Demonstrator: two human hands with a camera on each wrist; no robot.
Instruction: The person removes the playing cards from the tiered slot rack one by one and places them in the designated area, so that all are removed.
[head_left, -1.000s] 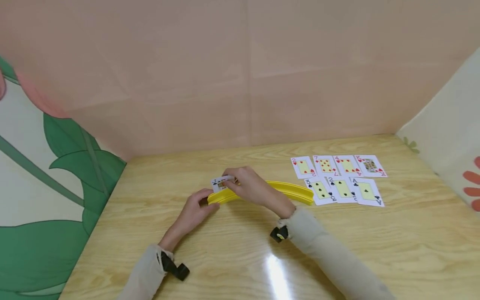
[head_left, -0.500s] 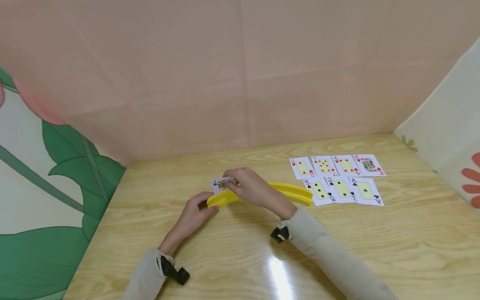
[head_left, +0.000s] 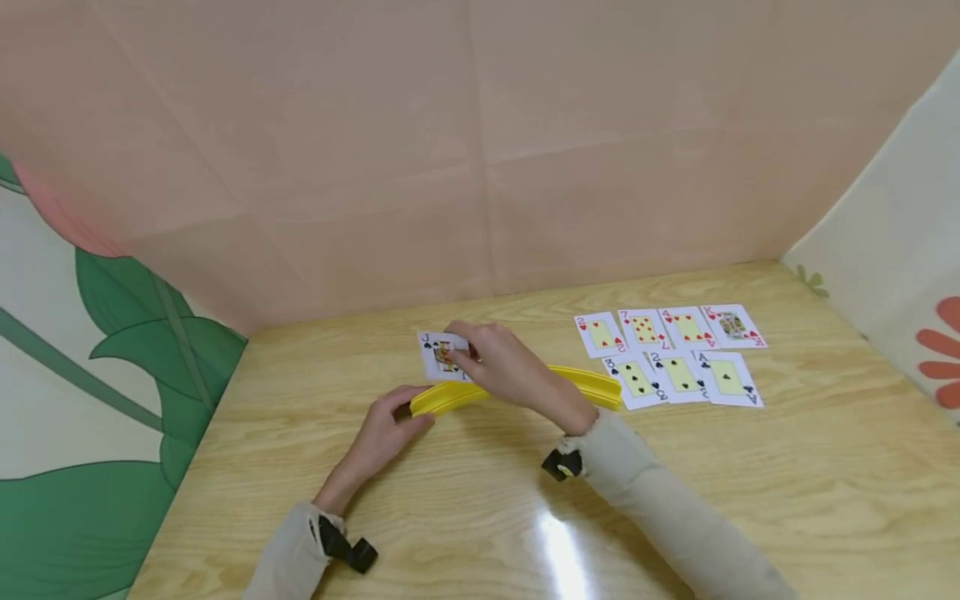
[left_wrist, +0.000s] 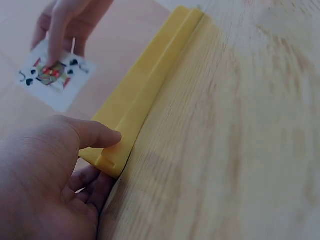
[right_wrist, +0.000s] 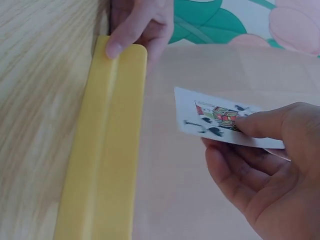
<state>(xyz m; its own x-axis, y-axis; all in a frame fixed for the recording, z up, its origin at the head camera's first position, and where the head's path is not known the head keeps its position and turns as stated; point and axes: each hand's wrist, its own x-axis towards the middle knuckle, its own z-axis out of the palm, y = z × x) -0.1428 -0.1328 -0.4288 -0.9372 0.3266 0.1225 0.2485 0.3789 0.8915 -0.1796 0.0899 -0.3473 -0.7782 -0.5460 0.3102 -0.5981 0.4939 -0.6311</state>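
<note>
My left hand [head_left: 384, 432] grips the left end of a curved yellow playing card holder [head_left: 592, 385], thumb on its near face and fingers behind. The holder stands on the wooden table, its middle hidden by my right forearm in the head view. Between thumb and fingers my right hand [head_left: 504, 367] pinches a jack of spades [head_left: 437, 357], face up, above and behind the holder's left part. In the right wrist view a gap shows between the jack [right_wrist: 190, 111] and the yellow holder [right_wrist: 107, 145]. The left wrist view has the thumb pressed near the holder's end [left_wrist: 112, 155].
Two rows of face-up cards lie at the right of the table [head_left: 480, 517]. The back row runs from a two of hearts [head_left: 600, 334] to a king of hearts [head_left: 733, 326]. Nearer are an ace of clubs [head_left: 726, 379] and a two of spades [head_left: 678, 377].
The jack of spades has risen from low behind the holder's rim to above it, with more of its face showing. My right fingers moved up slightly; my left hand keeps its grip.
</note>
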